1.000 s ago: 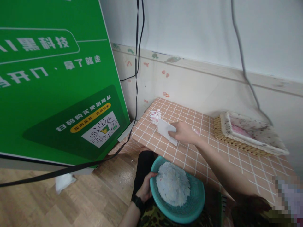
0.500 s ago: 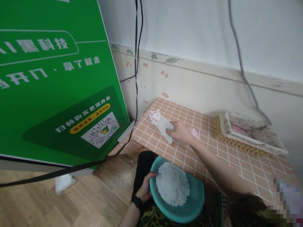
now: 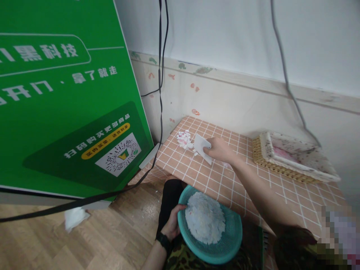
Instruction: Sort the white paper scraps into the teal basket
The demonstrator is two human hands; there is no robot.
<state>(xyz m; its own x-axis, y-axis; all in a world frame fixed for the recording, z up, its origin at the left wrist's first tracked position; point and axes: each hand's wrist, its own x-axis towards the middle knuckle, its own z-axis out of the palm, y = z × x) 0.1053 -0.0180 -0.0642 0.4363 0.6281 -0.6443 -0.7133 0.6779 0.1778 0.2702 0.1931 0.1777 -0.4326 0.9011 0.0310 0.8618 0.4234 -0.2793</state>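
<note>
Pinched in my right hand (image 3: 221,149) is a flat white scraper (image 3: 201,147), tilted over the table. Left of its edge lies a small pile of white and pink scraps (image 3: 184,138), with a few loose bits between the two. My left hand (image 3: 173,224), a dark watch on its wrist, grips the rim of a teal plastic basket (image 3: 233,240) on my lap. A heap of whitish flakes (image 3: 204,217) fills much of this basket. Under my right wrist, a small pinkish patch (image 3: 225,165) shows on the tabletop, partly hidden.
The table (image 3: 242,195) has a brown cover with a white grid and stands against the wall. A lined wicker basket (image 3: 295,159) sits on its right side. Black cables (image 3: 161,97) hang before a green cabinet (image 3: 70,123). A white bag-like thing (image 3: 75,218) lies on the floor.
My right hand has moved the scraper a little to the right, away from the pile. Loose scraps now show between them. My left hand and the teal basket have stayed in place.
</note>
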